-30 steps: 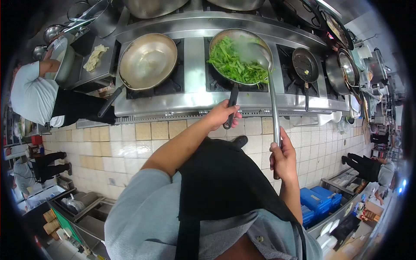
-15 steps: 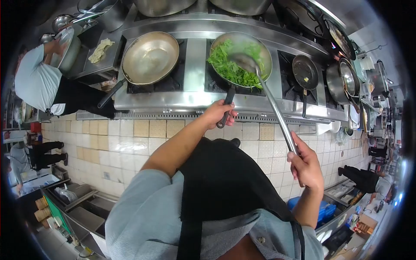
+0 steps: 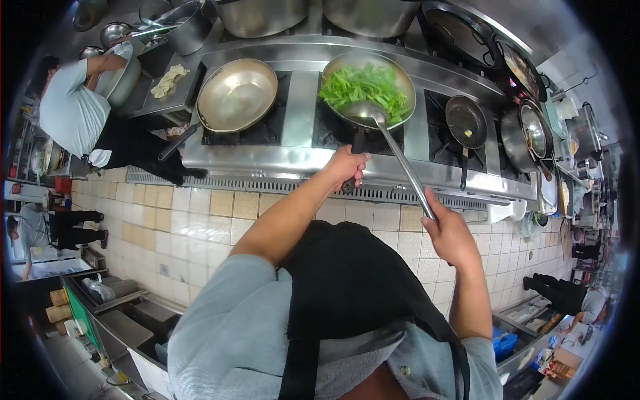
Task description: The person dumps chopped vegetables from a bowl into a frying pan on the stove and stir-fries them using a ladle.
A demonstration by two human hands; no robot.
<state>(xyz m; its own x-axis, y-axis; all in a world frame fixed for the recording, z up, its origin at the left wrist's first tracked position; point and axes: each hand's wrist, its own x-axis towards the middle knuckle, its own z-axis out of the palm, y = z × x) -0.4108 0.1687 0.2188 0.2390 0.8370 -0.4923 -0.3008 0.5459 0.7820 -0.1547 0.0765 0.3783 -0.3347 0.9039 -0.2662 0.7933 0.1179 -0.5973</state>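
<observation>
My left hand (image 3: 348, 165) is closed around the dark handle of a frying pan (image 3: 405, 77) on the stove. Leafy greens (image 3: 363, 87) are heaped in the pan, mostly toward its left and middle. My right hand (image 3: 453, 233) grips the long metal handle of a ladle (image 3: 408, 163). The ladle's round bowl rests at the near side of the pan, against the lower edge of the greens. Part of the pan's handle is hidden by my left fingers.
A larger pan (image 3: 239, 97) sits on the left burner, a small dark pan (image 3: 465, 122) on the right. Large pots (image 3: 260, 17) stand behind. At left, a person (image 3: 77, 110) works over a big bowl (image 3: 123, 81) beside a crumpled cloth (image 3: 169, 81).
The ladle bowl has come from the middle of the greens to the pan's near edge. My right hand has moved up and left. The greens look more bunched together.
</observation>
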